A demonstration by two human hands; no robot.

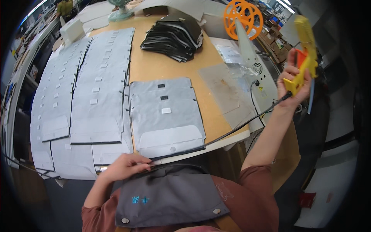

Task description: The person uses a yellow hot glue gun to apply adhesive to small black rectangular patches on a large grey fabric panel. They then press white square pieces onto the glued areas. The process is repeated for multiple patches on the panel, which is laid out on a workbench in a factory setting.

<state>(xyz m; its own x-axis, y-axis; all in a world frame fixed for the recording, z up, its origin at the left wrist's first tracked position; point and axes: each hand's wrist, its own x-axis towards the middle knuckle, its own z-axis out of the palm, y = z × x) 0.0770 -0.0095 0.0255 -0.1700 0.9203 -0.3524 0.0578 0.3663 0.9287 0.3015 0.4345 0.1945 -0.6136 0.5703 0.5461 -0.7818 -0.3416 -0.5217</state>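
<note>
In front of me lies a grey fabric panel [164, 123] with a pale pocket-like flap, dark trim along its near edge, two small black patches and a white one. My left hand [129, 166] pinches the near left corner of this panel, thumb and finger closed at the dark trim. Off to the right, my right hand [295, 83] is raised, wrapped round a yellow hot glue gun [306, 42] with an orange trigger. A black cord [251, 120] runs from the gun's handle down to the table's near edge.
Rows of similar grey panels [98, 77] overlap on the left. A stack of dark pieces [174, 36] sits at the back. To the right stand an orange reel [243, 20] and a pale machine housing [261, 77]; a translucent sheet [222, 92] lies beside it.
</note>
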